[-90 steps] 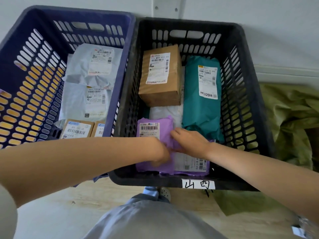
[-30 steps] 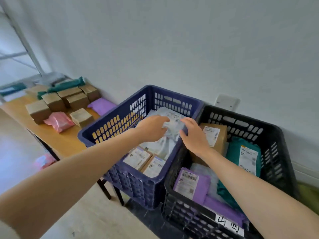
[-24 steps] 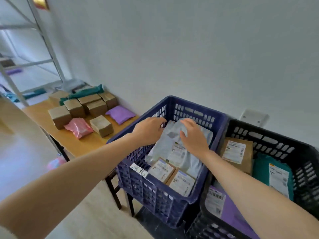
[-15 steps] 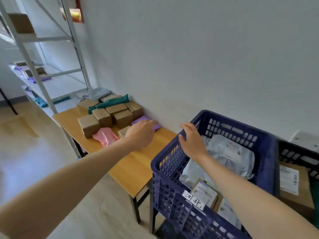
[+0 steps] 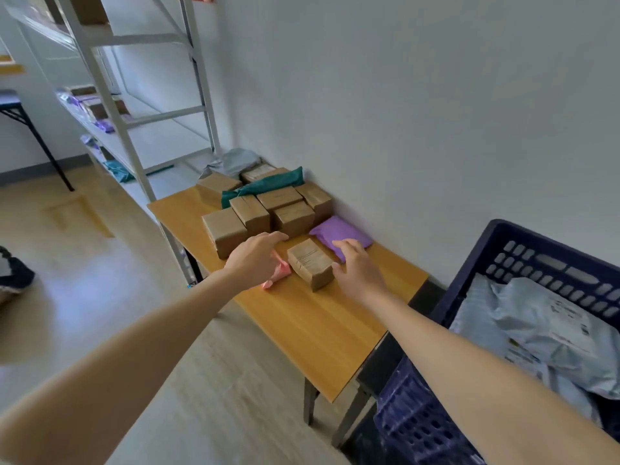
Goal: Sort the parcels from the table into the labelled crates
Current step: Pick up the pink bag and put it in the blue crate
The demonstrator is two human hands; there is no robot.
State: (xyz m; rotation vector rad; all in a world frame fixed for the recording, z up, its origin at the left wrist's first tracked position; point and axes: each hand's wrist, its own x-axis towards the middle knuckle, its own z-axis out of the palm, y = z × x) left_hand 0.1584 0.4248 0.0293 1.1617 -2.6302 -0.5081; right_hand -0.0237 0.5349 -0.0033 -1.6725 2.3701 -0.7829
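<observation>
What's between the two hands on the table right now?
Head view: a small cardboard box sits between the left hand and right hand; a pink parcel shows beside the left.

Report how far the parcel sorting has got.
Done: grey mailers lie in the blue crate. In hand: left hand and right hand, both open, flank the small brown box, gripping nothing yet. Left: that box, the clustered brown boxes, teal bag, purple bag and pink bag on the table.
</observation>
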